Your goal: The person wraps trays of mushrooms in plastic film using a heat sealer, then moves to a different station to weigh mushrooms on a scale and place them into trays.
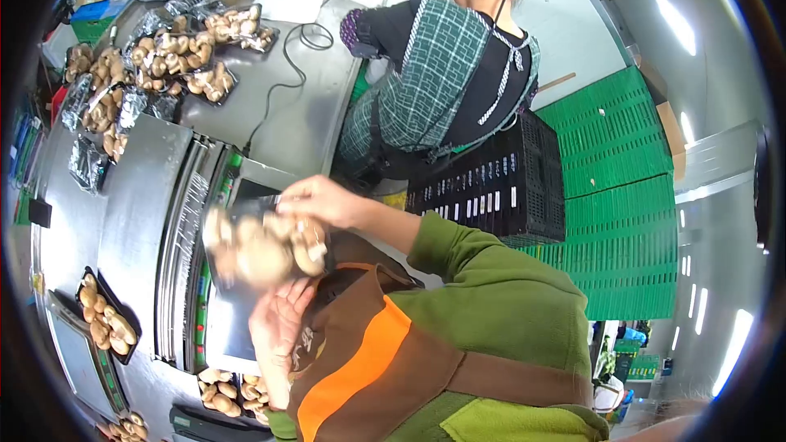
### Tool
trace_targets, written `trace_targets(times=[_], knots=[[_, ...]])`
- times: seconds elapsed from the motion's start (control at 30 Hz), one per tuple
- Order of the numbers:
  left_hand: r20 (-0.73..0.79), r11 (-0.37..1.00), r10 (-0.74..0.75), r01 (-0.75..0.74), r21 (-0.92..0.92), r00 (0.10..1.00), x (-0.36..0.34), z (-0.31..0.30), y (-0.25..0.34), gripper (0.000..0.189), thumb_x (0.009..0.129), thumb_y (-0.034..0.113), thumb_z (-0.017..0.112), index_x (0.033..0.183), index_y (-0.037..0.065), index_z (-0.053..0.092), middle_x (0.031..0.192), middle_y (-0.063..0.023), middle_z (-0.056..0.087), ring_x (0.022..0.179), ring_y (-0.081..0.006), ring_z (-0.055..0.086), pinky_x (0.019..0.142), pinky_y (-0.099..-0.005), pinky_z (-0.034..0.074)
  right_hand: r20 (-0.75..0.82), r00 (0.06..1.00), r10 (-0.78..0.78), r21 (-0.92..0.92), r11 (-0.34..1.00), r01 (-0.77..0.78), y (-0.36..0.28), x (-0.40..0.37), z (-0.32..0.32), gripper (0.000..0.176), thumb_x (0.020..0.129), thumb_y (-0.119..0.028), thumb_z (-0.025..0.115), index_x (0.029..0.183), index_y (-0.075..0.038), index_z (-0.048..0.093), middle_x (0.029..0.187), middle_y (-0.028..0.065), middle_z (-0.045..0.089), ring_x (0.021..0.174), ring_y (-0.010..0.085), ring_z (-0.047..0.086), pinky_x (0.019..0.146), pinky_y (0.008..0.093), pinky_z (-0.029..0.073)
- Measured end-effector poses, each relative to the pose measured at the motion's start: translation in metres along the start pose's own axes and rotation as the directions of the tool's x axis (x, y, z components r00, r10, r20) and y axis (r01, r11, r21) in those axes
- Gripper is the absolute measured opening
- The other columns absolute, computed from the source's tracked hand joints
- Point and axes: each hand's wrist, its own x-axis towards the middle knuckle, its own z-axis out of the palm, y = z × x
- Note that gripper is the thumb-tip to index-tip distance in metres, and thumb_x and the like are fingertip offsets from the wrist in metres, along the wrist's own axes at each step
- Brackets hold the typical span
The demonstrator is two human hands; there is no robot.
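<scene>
A black tray of mushrooms, blurred by motion, is held up in front of the brown apron. My right hand grips its edge, thumb and fingers closed on the rim. Just below the tray, my left hand is turned palm up, fingers stretched out, their tips close to the tray's near edge. Behind the tray is a metal wrapping machine with rollers and a bright plate. More mushrooms in trays lie beside my left forearm.
Wrapped mushroom packs are heaped on the steel table, where a black cable runs across. Another mushroom tray rests by a flat device. A co-worker stands near black crates and stacked green crates.
</scene>
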Motion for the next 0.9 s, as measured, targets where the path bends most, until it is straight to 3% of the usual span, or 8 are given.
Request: trace_targets(times=[0.13,0.2,0.3,0.4,0.53,0.73,0.83,0.9], knots=[[0.031,0.931,0.091,-0.096,0.352,0.995,-0.006,-0.001,0.016,0.046,0.095,0.022,0.048,0.13,-0.007,0.042,0.123,-0.0237,0.054,0.113,-0.0326,0.055,0.093,-0.039,0.047,-0.301,0.952,-0.055,0.581,0.781,0.228,0.0,0.064,-0.045,0.038,0.093,-0.03,0.056,0.113,0.003,0.056,0.109,0.0123,0.063,0.098,0.0213,0.063,0.086,0.0338,0.051],[-0.035,0.717,0.417,-0.305,0.628,0.908,-0.013,-0.009,0.024,0.04,0.096,0.019,0.047,0.13,-0.003,0.044,0.122,-0.0202,0.056,0.108,-0.0259,0.059,0.088,-0.0345,0.05,-0.19,0.978,0.088,0.775,0.625,0.095,-0.019,0.091,-0.04,0.049,0.094,-0.036,0.051,0.122,0.004,0.046,0.117,0.0182,0.058,0.105,0.0296,0.061,0.087,0.0379,0.052],[0.063,0.382,0.726,-0.477,0.791,0.685,-0.026,-0.02,0.046,0.036,0.094,0.015,0.052,0.126,-0.002,0.05,0.122,-0.0169,0.056,0.109,-0.0241,0.057,0.09,-0.0355,0.047,0.004,0.995,0.099,0.475,0.875,-0.089,-0.028,0.111,0.018,0.04,0.096,-0.032,0.05,0.118,0.001,0.051,0.108,0.0178,0.063,0.097,0.0261,0.063,0.082,0.0356,0.053],[0.184,-0.102,0.959,-0.341,0.935,0.217,-0.04,-0.036,0.081,0.034,0.09,0.007,0.057,0.123,-0.002,0.052,0.123,-0.0163,0.055,0.115,-0.0273,0.052,0.099,-0.039,0.039,0.215,0.976,0.011,0.169,0.984,-0.048,-0.04,0.155,0.096,0.03,0.096,-0.026,0.051,0.114,-0.002,0.056,0.1,0.011,0.065,0.084,0.0174,0.064,0.073,0.0304,0.052],[0.233,-0.185,0.928,0.183,0.965,-0.291,-0.062,-0.043,0.144,0.071,0.074,0.023,0.077,0.133,0.006,0.043,0.139,-0.0195,0.036,0.13,-0.0352,0.031,0.108,-0.0491,0.022,0.34,0.914,-0.222,-0.108,0.956,0.273,-0.066,0.226,0.234,0.031,0.093,-0.028,0.056,0.113,-0.005,0.058,0.1,0.0051,0.065,0.092,0.0143,0.06,0.077,0.0285,0.049],[0.093,0.05,0.939,0.398,0.916,-0.332,-0.076,-0.09,0.228,0.112,0.055,0.047,0.085,0.142,0.004,0.028,0.144,-0.0291,0.022,0.135,-0.0431,0.019,0.109,-0.0529,0.02,0.811,0.443,-0.382,-0.399,0.193,0.896,-0.033,0.307,0.427,0.056,0.079,-0.057,0.06,0.111,-0.013,0.064,0.129,0.0167,0.05,0.118,0.0333,0.047,0.098,0.0487,0.037],[0.141,-0.036,0.96,0.395,0.918,-0.241,-0.069,-0.105,0.245,0.114,0.055,0.049,0.084,0.14,-0.002,0.027,0.137,-0.0285,0.034,0.128,-0.0432,0.03,0.107,-0.0506,0.025,0.9,0.423,0.106,-0.435,0.183,0.881,-0.026,0.3,0.432,0.061,0.08,-0.061,0.054,0.117,-0.014,0.062,0.135,0.0138,0.047,0.127,0.0344,0.039,0.104,0.0462,0.032],[0.225,-0.143,0.96,0.392,0.909,-0.17,-0.063,-0.106,0.249,0.113,0.055,0.051,0.083,0.137,-0.006,0.029,0.129,-0.0245,0.043,0.121,-0.0403,0.038,0.104,-0.048,0.029,0.876,0.482,0.006,-0.475,0.169,0.863,-0.018,0.296,0.408,0.059,0.081,-0.061,0.054,0.117,-0.015,0.062,0.135,0.0128,0.047,0.127,0.0344,0.039,0.104,0.0461,0.033]])
